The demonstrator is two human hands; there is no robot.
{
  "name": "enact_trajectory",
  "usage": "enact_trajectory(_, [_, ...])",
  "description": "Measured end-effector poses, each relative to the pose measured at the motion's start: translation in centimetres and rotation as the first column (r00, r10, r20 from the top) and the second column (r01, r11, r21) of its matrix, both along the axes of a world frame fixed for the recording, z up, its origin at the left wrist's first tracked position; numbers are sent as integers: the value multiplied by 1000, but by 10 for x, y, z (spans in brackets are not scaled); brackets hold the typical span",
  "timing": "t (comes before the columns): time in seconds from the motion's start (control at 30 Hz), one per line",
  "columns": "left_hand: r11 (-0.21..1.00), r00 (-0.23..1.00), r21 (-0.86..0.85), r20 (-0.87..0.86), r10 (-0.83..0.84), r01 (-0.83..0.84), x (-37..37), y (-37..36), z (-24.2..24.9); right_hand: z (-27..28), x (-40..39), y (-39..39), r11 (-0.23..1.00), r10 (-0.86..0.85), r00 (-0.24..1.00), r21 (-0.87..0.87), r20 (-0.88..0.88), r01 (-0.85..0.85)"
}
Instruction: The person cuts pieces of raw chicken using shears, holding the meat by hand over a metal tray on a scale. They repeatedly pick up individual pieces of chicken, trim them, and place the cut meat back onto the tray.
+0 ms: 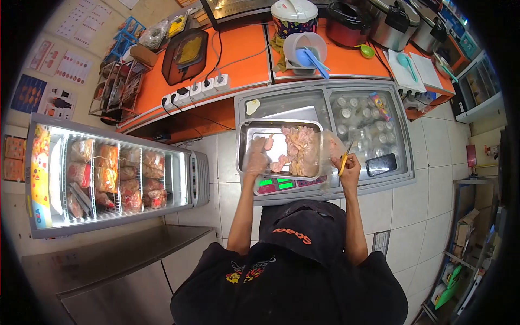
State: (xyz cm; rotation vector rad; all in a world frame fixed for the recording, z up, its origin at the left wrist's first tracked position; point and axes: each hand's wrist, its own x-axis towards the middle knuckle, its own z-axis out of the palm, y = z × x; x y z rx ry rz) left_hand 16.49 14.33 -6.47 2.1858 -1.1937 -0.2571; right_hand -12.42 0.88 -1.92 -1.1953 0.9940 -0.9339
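Note:
Raw, pale pink meat pieces (303, 146) fill the right side of a metal tray (279, 176); smaller pieces lie toward its middle. Under the tray, a digital scale (303, 183) shows green displays at its front. My left hand (255, 158), in a clear plastic glove, is at the tray's left wall near a small meat piece (269, 142); its fingers are blurred under the plastic. Closed on the yellow handles of scissors (343, 162), my right hand (351, 169) is just right of the tray, blades pointing away from me. Clear plastic (328, 147) hangs between that hand and the tray.
The scale rests on a glass-topped chest freezer (403, 157) with cans inside. A phone (381, 164) lies on its right side. Behind stands an orange counter (244, 51) with a power strip (197, 92), a plastic container (306, 49) and cookers. At left, a lit display fridge (116, 173) holds packed food.

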Motion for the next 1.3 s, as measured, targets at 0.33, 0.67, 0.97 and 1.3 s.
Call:
enact_trajectory(0.33, [985,978,115,-178,-107,128,-36,-14,-17,24,0,1,992,25,992,-124,122,-10])
enact_trajectory(0.67, [999,844,45,-536,33,-11,-47,11,21,16,25,38,898,427,900,-72,-85,-433])
enact_trajectory(0.97, [699,-51,-243,-927,-371,-672,-67,-21,67,30,79,84,701,659,736,-230,-153,-675])
enact_trajectory(1.3, [840,944,532,-320,81,109,-22,-28,23,47,42,77,515,826,549,-221,-132,-828])
